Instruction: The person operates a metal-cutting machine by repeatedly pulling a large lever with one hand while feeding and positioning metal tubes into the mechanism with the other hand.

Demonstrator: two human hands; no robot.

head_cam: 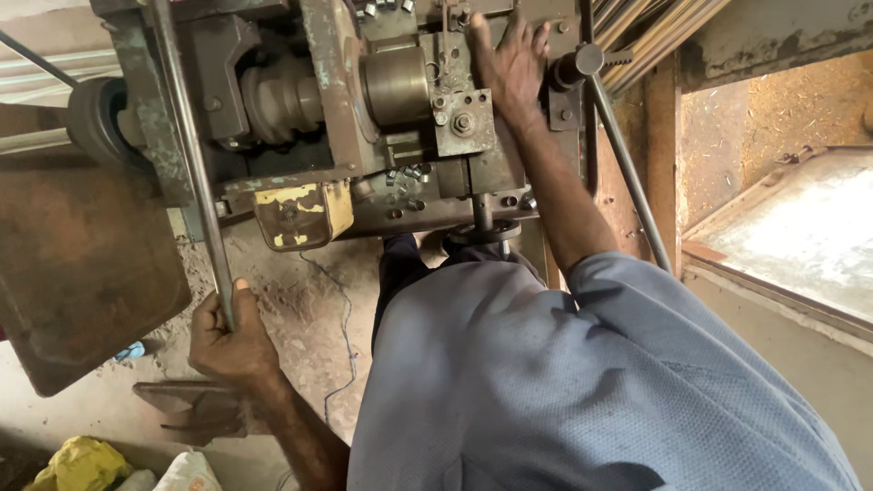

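Two hands are on the old metalworking machine [364,118], which fills the upper view; no finished piece shows, so the work looks mid-course; the long steel lever bar [195,164] is wrapped in the left hand [227,341]'s closed grip; the right hand [509,64] lies flat, fingers spread, on the tool block [464,114], holding nothing.

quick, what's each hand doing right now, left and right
Left hand: closed around the long metal lever of the machine.
Right hand: open, fingers spread, resting flat on the machine's tool block; holding nothing.
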